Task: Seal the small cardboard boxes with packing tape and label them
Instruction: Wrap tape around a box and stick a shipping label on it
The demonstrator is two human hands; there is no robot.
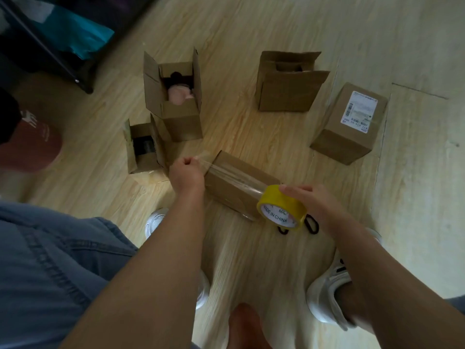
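A closed small cardboard box lies on the wooden floor in front of me. A strip of clear tape stretches along its top. My left hand pinches the free end of the tape at the box's far left corner. My right hand holds the yellow tape roll at the box's near right end. A sealed box with a white shipping label stands to the right. Three open boxes stand behind: one with a pink item, one with a dark item, one with loose flaps.
Black scissors handles lie under the tape roll. My white shoes flank the work spot. A dark shelf frame with a teal bag stands at the upper left. Another person's red cap shows at the left edge.
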